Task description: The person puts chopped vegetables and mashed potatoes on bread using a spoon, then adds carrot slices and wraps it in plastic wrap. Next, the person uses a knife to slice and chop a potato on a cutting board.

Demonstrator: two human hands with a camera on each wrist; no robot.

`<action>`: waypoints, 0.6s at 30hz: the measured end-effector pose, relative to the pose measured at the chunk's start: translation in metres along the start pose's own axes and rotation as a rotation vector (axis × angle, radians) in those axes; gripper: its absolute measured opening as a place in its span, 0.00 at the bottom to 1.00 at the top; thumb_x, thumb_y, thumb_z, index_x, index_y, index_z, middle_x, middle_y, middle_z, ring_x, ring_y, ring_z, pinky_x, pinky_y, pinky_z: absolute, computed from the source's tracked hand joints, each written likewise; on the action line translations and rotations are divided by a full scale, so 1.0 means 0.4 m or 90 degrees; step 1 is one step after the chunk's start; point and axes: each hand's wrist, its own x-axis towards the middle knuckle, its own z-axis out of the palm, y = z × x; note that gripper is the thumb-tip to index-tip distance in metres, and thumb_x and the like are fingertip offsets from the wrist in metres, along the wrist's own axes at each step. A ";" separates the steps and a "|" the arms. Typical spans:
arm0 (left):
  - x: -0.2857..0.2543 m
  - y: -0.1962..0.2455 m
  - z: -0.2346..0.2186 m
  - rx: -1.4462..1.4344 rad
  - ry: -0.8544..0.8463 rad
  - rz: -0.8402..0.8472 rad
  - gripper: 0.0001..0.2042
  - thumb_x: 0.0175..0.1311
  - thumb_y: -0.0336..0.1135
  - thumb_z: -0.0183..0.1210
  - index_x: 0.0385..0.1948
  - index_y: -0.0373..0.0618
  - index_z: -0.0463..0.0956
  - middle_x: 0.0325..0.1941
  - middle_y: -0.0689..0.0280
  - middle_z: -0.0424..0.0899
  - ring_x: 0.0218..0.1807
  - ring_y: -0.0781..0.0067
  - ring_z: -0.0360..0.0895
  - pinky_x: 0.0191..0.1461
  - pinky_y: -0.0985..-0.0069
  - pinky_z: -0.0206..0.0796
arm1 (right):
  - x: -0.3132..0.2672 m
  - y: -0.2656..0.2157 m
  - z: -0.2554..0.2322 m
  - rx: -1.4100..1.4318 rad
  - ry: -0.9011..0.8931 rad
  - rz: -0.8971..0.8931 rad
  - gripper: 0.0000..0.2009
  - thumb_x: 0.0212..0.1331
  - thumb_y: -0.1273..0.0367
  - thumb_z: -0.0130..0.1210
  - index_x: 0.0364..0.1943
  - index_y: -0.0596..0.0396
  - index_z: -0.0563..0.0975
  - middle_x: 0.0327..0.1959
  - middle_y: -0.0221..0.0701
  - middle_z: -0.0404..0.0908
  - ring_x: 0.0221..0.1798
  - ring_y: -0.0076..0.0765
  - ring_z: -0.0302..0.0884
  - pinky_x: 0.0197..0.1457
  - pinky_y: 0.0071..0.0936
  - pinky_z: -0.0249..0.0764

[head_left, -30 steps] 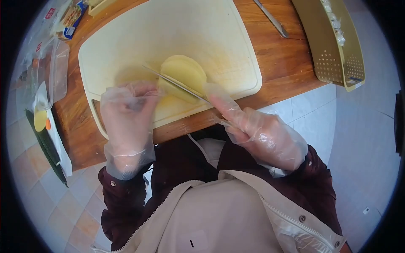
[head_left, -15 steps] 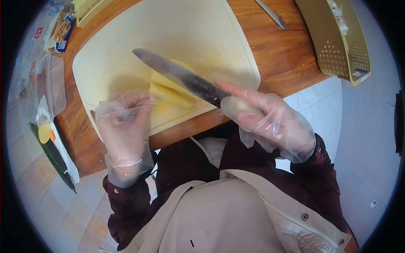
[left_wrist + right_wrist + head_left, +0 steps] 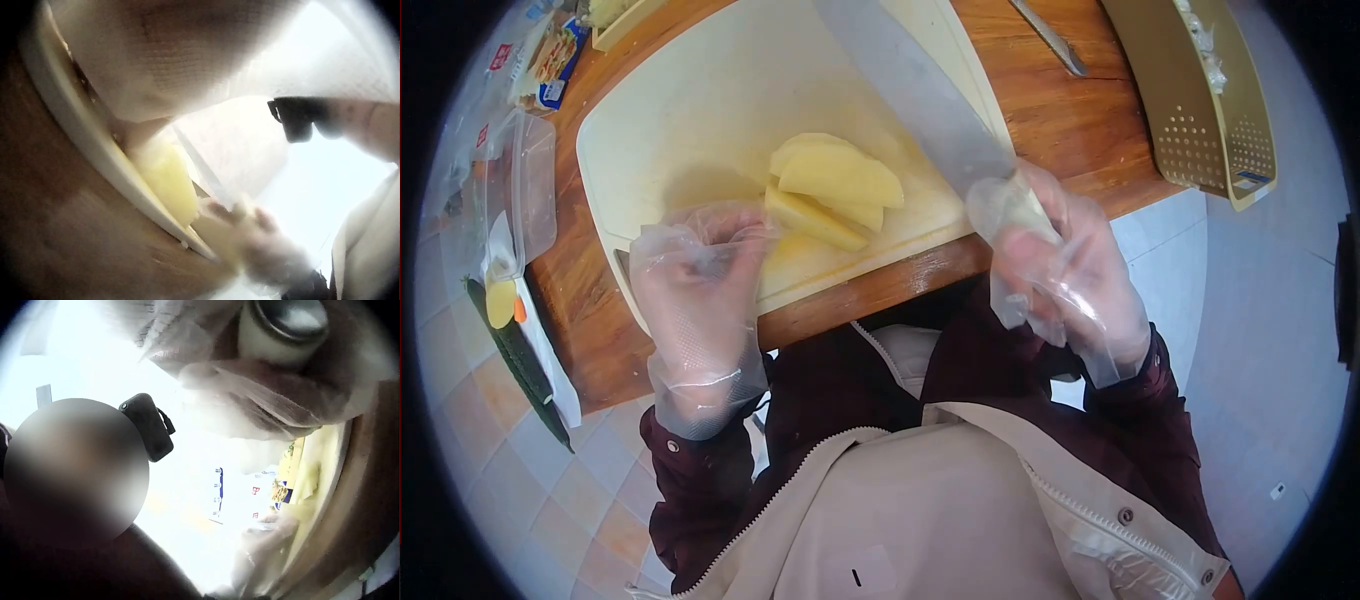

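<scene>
Both hands wear clear plastic gloves. My right hand [image 3: 1075, 265] grips the pale handle of a large kitchen knife [image 3: 930, 100]; its blade is raised over the right side of the white cutting board [image 3: 670, 120], pointing up and away. In the right wrist view the metal-capped end of the knife handle [image 3: 287, 337] sticks out of the fist. My left hand [image 3: 700, 290] has its fingers bunched at the left end of a pale yellow potato piece [image 3: 815, 220]. Behind that piece lie flat potato slices [image 3: 840, 170], overlapping one another. The left fingertips are partly hidden by the glove's folds.
Left of the board stand a clear plastic box [image 3: 535, 190], a cucumber [image 3: 520, 360] and a small yellow round [image 3: 501, 303] beside an orange bit. At the back right are a metal tool [image 3: 1050, 38] and a perforated gold basket [image 3: 1185, 130]. The wooden table [image 3: 900, 285] ends near the body.
The knife has come up out of the potato and swung to the right, away from it. Cut slices now lie spread apart behind the piece. My left hand has stayed nearly in place.
</scene>
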 end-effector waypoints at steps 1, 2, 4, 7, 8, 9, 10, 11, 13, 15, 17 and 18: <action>0.002 0.001 -0.001 0.018 -0.004 0.016 0.04 0.57 0.23 0.73 0.31 0.34 0.88 0.32 0.60 0.91 0.36 0.73 0.85 0.44 0.77 0.74 | 0.012 -0.002 -0.011 0.003 -0.035 0.014 0.29 0.76 0.57 0.58 0.73 0.59 0.68 0.26 0.20 0.75 0.25 0.12 0.69 0.23 0.14 0.63; 0.003 0.001 0.000 0.015 -0.005 0.019 0.04 0.57 0.23 0.73 0.31 0.34 0.88 0.32 0.60 0.91 0.36 0.73 0.85 0.44 0.77 0.74 | 0.018 -0.004 -0.018 0.006 -0.069 0.028 0.25 0.75 0.59 0.60 0.67 0.60 0.73 0.27 0.21 0.77 0.24 0.11 0.69 0.23 0.14 0.62; 0.005 0.002 -0.001 0.004 -0.012 0.011 0.04 0.57 0.23 0.73 0.31 0.34 0.89 0.31 0.60 0.91 0.35 0.72 0.85 0.44 0.77 0.75 | 0.028 -0.021 0.008 -0.007 -0.035 0.060 0.21 0.74 0.59 0.61 0.61 0.60 0.75 0.27 0.22 0.78 0.23 0.12 0.68 0.22 0.14 0.62; 0.007 -0.015 -0.002 0.028 -0.013 0.049 0.04 0.57 0.24 0.73 0.31 0.34 0.89 0.31 0.60 0.91 0.35 0.72 0.85 0.43 0.76 0.75 | 0.049 -0.039 0.065 -0.031 0.023 0.089 0.21 0.72 0.59 0.63 0.59 0.59 0.77 0.27 0.21 0.78 0.22 0.11 0.65 0.23 0.14 0.61; 0.007 -0.013 -0.004 0.029 -0.011 0.051 0.04 0.57 0.24 0.73 0.31 0.34 0.89 0.31 0.60 0.91 0.35 0.72 0.85 0.43 0.76 0.75 | 0.055 -0.041 0.079 -0.041 0.052 0.086 0.23 0.71 0.59 0.65 0.63 0.59 0.77 0.27 0.18 0.75 0.21 0.09 0.63 0.23 0.13 0.59; 0.007 -0.010 -0.004 0.029 -0.015 0.043 0.04 0.57 0.24 0.73 0.31 0.34 0.89 0.31 0.59 0.91 0.34 0.71 0.85 0.43 0.75 0.75 | 0.059 -0.039 0.086 -0.040 0.052 0.084 0.23 0.71 0.59 0.65 0.63 0.59 0.77 0.27 0.18 0.75 0.21 0.09 0.63 0.23 0.13 0.59; 0.008 -0.008 -0.005 0.029 -0.021 0.036 0.04 0.57 0.24 0.73 0.31 0.35 0.89 0.31 0.59 0.91 0.34 0.71 0.85 0.43 0.75 0.75 | 0.064 -0.034 0.090 -0.102 0.079 0.083 0.23 0.71 0.60 0.65 0.62 0.58 0.77 0.27 0.19 0.76 0.22 0.09 0.64 0.24 0.14 0.60; 0.008 -0.009 -0.006 0.029 -0.024 0.039 0.04 0.57 0.24 0.73 0.31 0.35 0.89 0.31 0.59 0.91 0.34 0.71 0.85 0.43 0.75 0.75 | 0.067 -0.028 0.092 -0.165 0.108 0.082 0.22 0.70 0.60 0.66 0.61 0.58 0.78 0.27 0.19 0.76 0.23 0.10 0.65 0.24 0.14 0.61; 0.009 -0.015 -0.003 0.008 -0.020 0.023 0.04 0.56 0.25 0.74 0.31 0.36 0.89 0.32 0.58 0.91 0.35 0.68 0.85 0.44 0.73 0.74 | 0.081 -0.012 0.087 -0.173 0.088 0.080 0.22 0.70 0.61 0.66 0.62 0.58 0.78 0.28 0.20 0.77 0.23 0.10 0.66 0.25 0.15 0.63; 0.011 -0.020 -0.001 0.020 -0.020 0.041 0.04 0.55 0.25 0.74 0.31 0.36 0.89 0.32 0.59 0.91 0.35 0.66 0.85 0.44 0.72 0.74 | 0.082 -0.017 0.087 -0.183 0.065 0.079 0.22 0.70 0.62 0.66 0.62 0.58 0.77 0.29 0.21 0.78 0.24 0.11 0.67 0.25 0.15 0.64; 0.011 -0.022 -0.003 0.034 -0.016 0.053 0.04 0.54 0.25 0.74 0.31 0.37 0.90 0.32 0.59 0.91 0.36 0.65 0.84 0.44 0.71 0.73 | 0.069 -0.034 0.091 -0.226 0.025 0.116 0.23 0.71 0.64 0.64 0.65 0.58 0.76 0.34 0.24 0.80 0.28 0.12 0.71 0.30 0.14 0.66; 0.010 -0.021 -0.003 0.046 -0.014 0.062 0.04 0.54 0.25 0.74 0.31 0.38 0.90 0.32 0.60 0.91 0.36 0.64 0.83 0.45 0.70 0.72 | 0.060 -0.030 0.095 -0.228 0.023 0.117 0.23 0.71 0.64 0.64 0.65 0.58 0.76 0.34 0.24 0.80 0.28 0.12 0.71 0.30 0.14 0.66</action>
